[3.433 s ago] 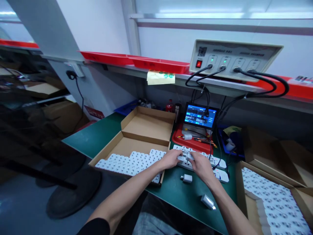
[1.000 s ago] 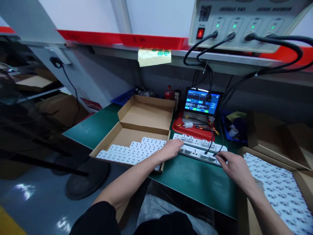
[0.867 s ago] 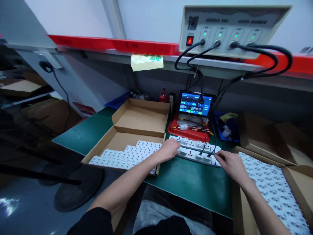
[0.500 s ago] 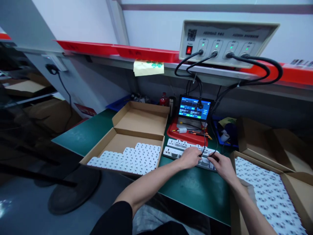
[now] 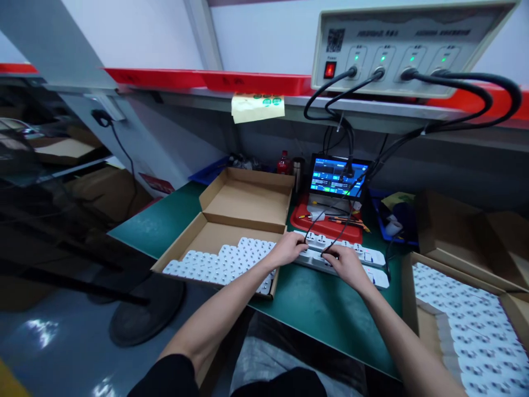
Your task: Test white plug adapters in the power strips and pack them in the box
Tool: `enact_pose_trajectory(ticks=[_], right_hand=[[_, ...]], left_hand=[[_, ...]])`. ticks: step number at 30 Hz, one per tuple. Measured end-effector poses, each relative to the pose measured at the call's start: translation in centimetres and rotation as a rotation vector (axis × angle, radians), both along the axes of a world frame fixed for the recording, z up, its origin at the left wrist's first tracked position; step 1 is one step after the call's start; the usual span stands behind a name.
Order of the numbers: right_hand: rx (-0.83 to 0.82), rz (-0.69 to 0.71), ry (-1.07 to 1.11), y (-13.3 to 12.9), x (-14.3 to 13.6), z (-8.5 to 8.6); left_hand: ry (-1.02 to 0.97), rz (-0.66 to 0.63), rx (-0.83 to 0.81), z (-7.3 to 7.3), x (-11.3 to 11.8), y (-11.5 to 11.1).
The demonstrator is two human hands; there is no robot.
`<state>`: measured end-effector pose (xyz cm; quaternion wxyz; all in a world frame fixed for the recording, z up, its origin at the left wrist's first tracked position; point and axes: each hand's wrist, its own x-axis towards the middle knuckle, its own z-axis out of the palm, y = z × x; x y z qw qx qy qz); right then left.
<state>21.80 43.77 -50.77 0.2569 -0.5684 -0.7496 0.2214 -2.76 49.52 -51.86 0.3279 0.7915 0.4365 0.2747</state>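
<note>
Two white power strips lie side by side on the green table, the far strip (image 5: 374,257) just behind the near strip (image 5: 378,277). My left hand (image 5: 291,249) is closed around the end of a black cable (image 5: 311,227) at the left part of the strips. Close to its right, my right hand (image 5: 346,264) pinches the end of a second black cable (image 5: 336,236) over the near strip's sockets. Fingers hide both cable tips, so I cannot tell whether they sit in the sockets.
Left stands an open cardboard box (image 5: 198,220) with rows of white socketed pieces (image 5: 223,262). Another box (image 5: 409,298) of white pieces is at right. Behind are a red tray (image 5: 297,219), a lit screen (image 5: 326,176) and, on the shelf, a tester box (image 5: 380,38) with thick cables.
Both hands have moved left along the power strips, bringing the black cables with them. The strips' right ends are now uncovered. The camera view has shifted slightly.
</note>
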Motion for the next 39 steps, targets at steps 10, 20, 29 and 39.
enact_pose_trajectory(ticks=[10, 20, 29, 39], right_hand=[[0.009, 0.014, -0.169, 0.9, -0.8, -1.0], [0.079, 0.017, -0.285, 0.0, -0.9, -1.1], [0.124, -0.097, -0.267, -2.7, 7.3, 0.7], [0.057, -0.098, -0.482, -4.2, 10.7, -2.2]], left_hand=[[0.051, -0.007, 0.017, -0.3, -0.1, 0.0], [0.061, -0.005, 0.031, -0.5, -0.1, 0.0], [0.041, -0.035, 0.0, -0.3, -0.2, 0.1], [0.159, -0.057, 0.113, -0.8, 0.1, -0.9]])
